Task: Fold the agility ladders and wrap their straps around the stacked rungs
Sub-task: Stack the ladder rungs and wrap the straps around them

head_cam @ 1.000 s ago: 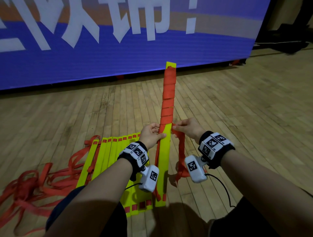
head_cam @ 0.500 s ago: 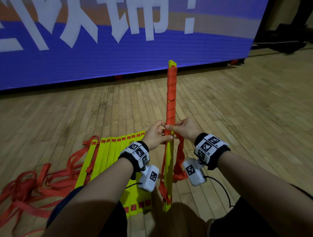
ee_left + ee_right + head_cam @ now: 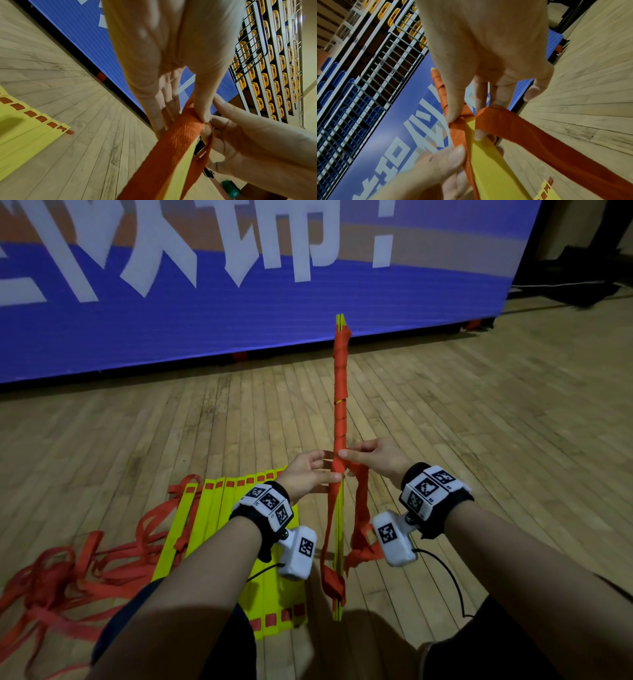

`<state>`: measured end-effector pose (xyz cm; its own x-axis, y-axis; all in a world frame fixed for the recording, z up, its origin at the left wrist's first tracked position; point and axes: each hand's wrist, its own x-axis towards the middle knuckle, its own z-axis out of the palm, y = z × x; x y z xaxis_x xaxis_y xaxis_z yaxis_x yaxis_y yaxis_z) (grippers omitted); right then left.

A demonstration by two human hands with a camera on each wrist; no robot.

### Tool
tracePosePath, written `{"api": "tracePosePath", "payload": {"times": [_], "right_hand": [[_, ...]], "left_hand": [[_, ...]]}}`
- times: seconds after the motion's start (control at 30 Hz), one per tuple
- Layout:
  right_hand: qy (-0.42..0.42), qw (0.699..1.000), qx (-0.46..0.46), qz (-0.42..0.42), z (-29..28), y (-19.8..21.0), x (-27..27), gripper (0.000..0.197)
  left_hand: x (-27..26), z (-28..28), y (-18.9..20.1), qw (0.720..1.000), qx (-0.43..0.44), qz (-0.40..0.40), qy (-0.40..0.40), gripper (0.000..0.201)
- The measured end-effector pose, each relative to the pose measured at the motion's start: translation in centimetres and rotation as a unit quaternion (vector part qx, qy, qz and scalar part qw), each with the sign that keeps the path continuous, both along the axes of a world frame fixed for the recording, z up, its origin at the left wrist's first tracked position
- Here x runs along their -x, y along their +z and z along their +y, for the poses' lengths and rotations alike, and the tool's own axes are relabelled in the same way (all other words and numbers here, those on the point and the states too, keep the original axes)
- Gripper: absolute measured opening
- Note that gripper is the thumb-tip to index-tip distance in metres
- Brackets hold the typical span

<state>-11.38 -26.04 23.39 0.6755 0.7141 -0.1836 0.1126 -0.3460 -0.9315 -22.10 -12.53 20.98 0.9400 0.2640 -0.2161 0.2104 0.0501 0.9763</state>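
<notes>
A stack of yellow rungs (image 3: 339,529) is held out ahead of me, seen edge-on; its far half is wound in orange strap (image 3: 340,392). My left hand (image 3: 310,474) grips the stack at mid-length, thumb pressing the strap (image 3: 181,129) onto it. My right hand (image 3: 371,458) pinches the loose strap (image 3: 513,123) against the rung stack (image 3: 488,155) right beside the left hand. The remaining strap hangs in loops (image 3: 361,529) below my right wrist.
A second ladder (image 3: 219,529) lies on the wooden floor at lower left, yellow rungs side by side, with a tangle of orange straps (image 3: 68,573) beside it. A blue banner wall (image 3: 239,302) stands ahead. Dark gear (image 3: 589,278) sits at the far right.
The rung stack has turned from its flat face to edge-on. My right hand has moved in against the left hand, carrying the strap across the stack.
</notes>
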Motion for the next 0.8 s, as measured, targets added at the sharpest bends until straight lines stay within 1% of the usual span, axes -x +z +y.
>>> {"api": "tracePosePath", "payload": {"times": [0.1, 0.17, 0.33, 0.4, 0.53, 0.63, 0.73, 0.8], "right_hand": [[-0.003, 1.000, 0.011, 0.024, 0.0, 0.2, -0.2, 0.025], [-0.013, 0.999, 0.023, 0.022, 0.2, 0.2, -0.2, 0.029], [-0.030, 0.999, -0.007, 0.027, 0.5, -0.1, 0.1, 0.034], [-0.022, 1.000, -0.008, 0.019, 0.4, 0.1, 0.2, 0.032], [0.015, 0.999, -0.022, 0.026, 0.3, 0.6, 0.5, 0.017], [-0.013, 0.999, -0.030, 0.001, 0.5, 0.3, 0.8, 0.011], [-0.041, 0.998, -0.027, -0.025, 0.8, -0.1, 0.8, 0.015], [-0.055, 0.998, -0.032, -0.020, 0.8, 0.0, 0.5, 0.014]], "left_hand": [[0.0, -0.1, 0.1, 1.000, -0.022, -0.003, 0.007, 0.031], [0.0, 0.0, 0.1, 0.999, -0.029, -0.007, 0.022, 0.029], [-0.3, -0.1, -0.2, 0.996, -0.047, -0.006, 0.076, 0.037], [-0.4, -0.2, -0.3, 0.993, -0.061, -0.009, 0.097, 0.040], [-0.5, 0.0, -0.4, 0.990, -0.074, -0.016, 0.116, 0.037], [-0.5, -0.5, -0.4, 0.990, -0.076, -0.017, 0.116, 0.038], [-0.5, -0.7, -0.2, 0.993, -0.050, -0.026, 0.107, 0.038], [-0.3, -0.5, 0.2, 0.995, -0.032, -0.025, 0.093, 0.038]]}}
